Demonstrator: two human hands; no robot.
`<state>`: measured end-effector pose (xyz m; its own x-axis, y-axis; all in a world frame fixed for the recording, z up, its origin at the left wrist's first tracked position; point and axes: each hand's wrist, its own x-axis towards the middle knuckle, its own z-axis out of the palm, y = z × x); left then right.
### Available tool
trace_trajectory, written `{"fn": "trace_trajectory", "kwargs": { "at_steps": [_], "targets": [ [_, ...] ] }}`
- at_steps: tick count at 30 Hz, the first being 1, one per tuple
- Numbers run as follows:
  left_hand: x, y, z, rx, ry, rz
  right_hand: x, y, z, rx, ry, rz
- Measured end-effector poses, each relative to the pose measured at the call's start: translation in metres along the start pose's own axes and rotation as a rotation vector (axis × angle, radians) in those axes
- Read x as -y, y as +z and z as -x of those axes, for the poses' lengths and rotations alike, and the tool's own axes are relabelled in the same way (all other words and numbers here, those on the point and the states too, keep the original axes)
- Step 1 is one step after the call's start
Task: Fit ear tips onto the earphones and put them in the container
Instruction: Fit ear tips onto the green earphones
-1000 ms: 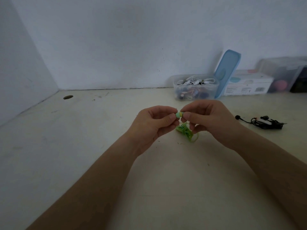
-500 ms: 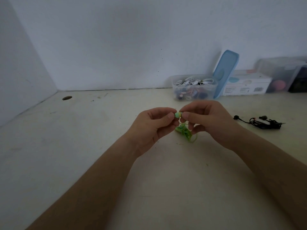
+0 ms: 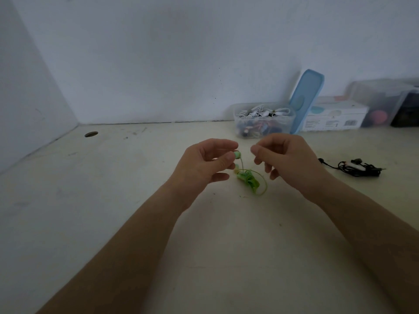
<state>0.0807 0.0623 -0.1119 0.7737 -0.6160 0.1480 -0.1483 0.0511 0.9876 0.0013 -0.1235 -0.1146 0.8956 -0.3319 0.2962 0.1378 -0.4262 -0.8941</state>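
At the left hand's (image 3: 204, 164) fingertips: one green bud (image 3: 237, 154) pinched, tip-fitting in hand.

The left thumb and forefinger hold the bud by its body, nose turned toward the right hand (image 3: 288, 159), which hangs just beside it and clear of it. Its fingers are curled and its thumb and forefinger are pressed together, but whether a tip sits between them is too small to tell. Below the grip the cord (image 3: 250, 181) drops to a green bundle lying on the table (image 3: 136, 189). Judged from this, the fitting step is under way or just being checked. Next the right hand should seat or test the tip square on the bud, then do the other bud. The container (image 3: 264, 126) stands well beyond the grip and black earphones (image 3: 358, 168) lie far to its right.
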Motion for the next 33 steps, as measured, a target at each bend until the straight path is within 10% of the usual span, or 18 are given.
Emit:
{"fn": "trace_trajectory", "kwargs": {
  "at_steps": [9, 33],
  "targets": [
    [0.021, -0.001, -0.014, -0.09, 0.238, -0.916, -0.013, 0.012, 0.002, 0.249, -0.023, 0.65],
    [0.024, 0.017, -0.03, -0.135, 0.129, -0.825, -0.018, 0.014, -0.003, 0.02, 0.079, 0.085]
  ]
}}
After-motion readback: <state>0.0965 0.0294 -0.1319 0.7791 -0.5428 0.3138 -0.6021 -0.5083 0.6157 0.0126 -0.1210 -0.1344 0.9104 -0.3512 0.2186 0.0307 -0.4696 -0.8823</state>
